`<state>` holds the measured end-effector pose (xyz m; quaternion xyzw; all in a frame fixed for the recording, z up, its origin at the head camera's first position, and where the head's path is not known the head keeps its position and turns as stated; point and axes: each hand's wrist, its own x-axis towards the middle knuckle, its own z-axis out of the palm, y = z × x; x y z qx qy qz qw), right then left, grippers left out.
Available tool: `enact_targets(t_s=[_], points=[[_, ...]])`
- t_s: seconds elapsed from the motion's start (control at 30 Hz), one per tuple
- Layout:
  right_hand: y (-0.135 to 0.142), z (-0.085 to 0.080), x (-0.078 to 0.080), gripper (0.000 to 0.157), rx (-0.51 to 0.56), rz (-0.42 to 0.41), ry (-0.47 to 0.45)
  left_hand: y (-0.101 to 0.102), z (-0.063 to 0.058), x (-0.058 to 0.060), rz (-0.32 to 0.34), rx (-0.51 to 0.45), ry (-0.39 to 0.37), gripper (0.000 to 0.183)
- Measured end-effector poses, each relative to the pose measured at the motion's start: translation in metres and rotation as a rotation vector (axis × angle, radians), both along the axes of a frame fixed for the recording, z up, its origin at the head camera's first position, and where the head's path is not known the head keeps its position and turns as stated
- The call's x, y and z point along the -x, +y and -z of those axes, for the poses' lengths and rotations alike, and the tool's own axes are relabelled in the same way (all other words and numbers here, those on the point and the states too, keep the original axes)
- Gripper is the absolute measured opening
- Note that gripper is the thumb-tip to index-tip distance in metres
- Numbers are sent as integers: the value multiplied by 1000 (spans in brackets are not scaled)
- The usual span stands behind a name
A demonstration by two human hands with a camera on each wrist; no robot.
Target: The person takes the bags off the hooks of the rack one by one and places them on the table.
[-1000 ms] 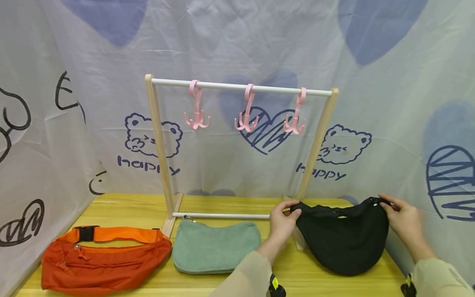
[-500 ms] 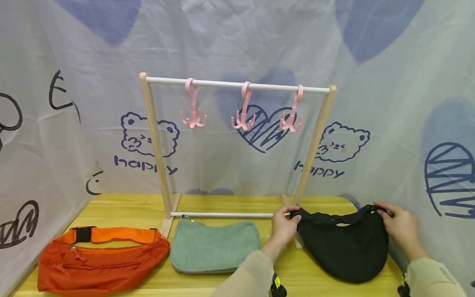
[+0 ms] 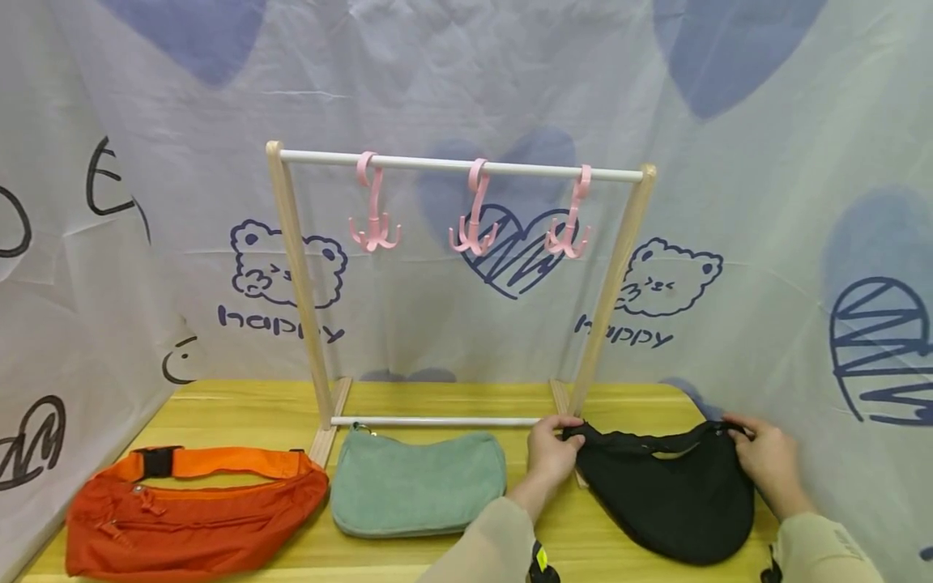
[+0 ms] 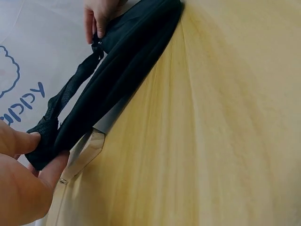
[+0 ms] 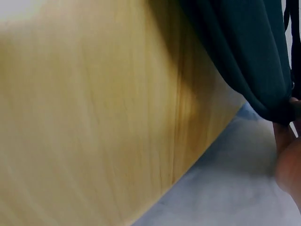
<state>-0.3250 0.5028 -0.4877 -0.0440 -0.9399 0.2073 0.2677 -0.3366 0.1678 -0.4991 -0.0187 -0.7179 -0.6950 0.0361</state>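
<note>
A black shoulder bag is stretched between both hands at the right of the table in the head view. My left hand pinches its upper left corner, where the strap meets the body; the left wrist view shows thumb and fingers around that corner of the bag. With thumb and fingers, my right hand pinches the upper right corner. The strap sags along the top, leaving a narrow gap above the body. In the right wrist view the bag's side hangs over the table edge, and the right hand is partly cut off.
Behind stands a wooden rack with a white rail, bearing pink hooks. A green pouch bag lies left of my left hand, and an orange waist bag farther left. Printed cloth surrounds the yellow wooden table.
Both hands have lowered the black bag slightly toward the table, its right side dropping more. The grip on both corners stays. The head view has shifted a little.
</note>
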Motion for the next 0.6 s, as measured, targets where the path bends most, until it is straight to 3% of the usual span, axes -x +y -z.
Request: enact_targets(t_s=[0.23,0.6], points=[[2,10,-3,27,-30,0,-106,1,7,1,-14,19,-51,21],[2,25,0,28,-13,17,-113,0,10,3,-30,-16,-49,20]])
